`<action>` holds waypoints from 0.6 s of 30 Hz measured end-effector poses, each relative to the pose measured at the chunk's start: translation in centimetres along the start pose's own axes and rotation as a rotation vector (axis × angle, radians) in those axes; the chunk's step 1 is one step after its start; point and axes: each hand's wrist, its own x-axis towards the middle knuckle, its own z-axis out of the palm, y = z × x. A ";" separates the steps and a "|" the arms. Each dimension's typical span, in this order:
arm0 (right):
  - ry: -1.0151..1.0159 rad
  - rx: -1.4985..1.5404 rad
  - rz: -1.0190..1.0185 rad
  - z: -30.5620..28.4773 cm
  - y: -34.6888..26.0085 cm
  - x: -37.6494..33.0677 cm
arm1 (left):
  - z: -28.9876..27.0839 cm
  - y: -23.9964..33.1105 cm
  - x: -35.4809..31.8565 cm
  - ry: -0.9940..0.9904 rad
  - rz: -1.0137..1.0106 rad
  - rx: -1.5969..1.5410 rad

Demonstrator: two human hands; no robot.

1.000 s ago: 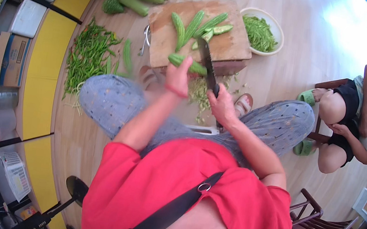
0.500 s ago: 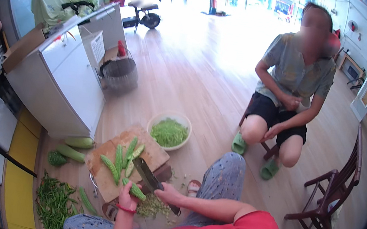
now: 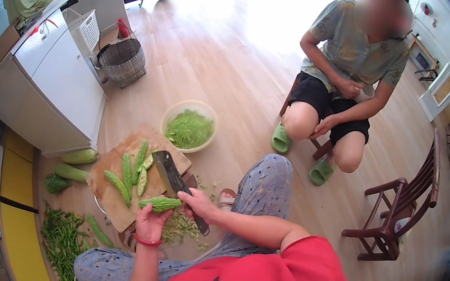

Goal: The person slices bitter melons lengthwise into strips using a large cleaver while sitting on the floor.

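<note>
My left hand (image 3: pixel 150 222), with a red band at the wrist, grips one end of a bumpy green bitter melon (image 3: pixel 160 204). The fingers of my right hand (image 3: pixel 198 204) are wrapped around the handle of a dark cleaver (image 3: pixel 169 172). Its broad blade points up and left, above the right side of a wooden chopping board (image 3: pixel 162 142). The melon's right end lies close to my right hand; whether they touch I cannot tell. Several whole bitter melons (image 3: pixel 127 170) rest on the board, beside split pieces showing pale insides (image 3: pixel 143 181).
Beyond the board stands a pale bowl (image 3: pixel 201 144) of shredded greens. Green peppers (image 3: pixel 58 241) are heaped on the floor at left, near larger gourds (image 3: pixel 74 172). Pale scraps (image 3: pixel 183 226) lie below the board. A seated person (image 3: pixel 356 67) faces me; a wooden chair (image 3: pixel 399 211) stands at right.
The view has tilted downward and shifted. The melon in my left hand has swung from slanting to nearly level. Both hands keep their hold on melon and cleaver.
</note>
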 end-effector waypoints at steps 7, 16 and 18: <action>0.014 -0.091 -0.100 -0.5 -2.0 0.4 | 0.8 0.3 -0.6 0.021 -0.084 0.135; 0.019 -0.393 -0.186 -1.3 -2.3 0.3 | 0.4 -1.0 -0.5 -0.087 -0.033 0.780; -0.001 -0.420 -0.168 -1.0 -2.3 0.1 | 0.4 -1.2 -0.7 -0.109 -0.065 0.922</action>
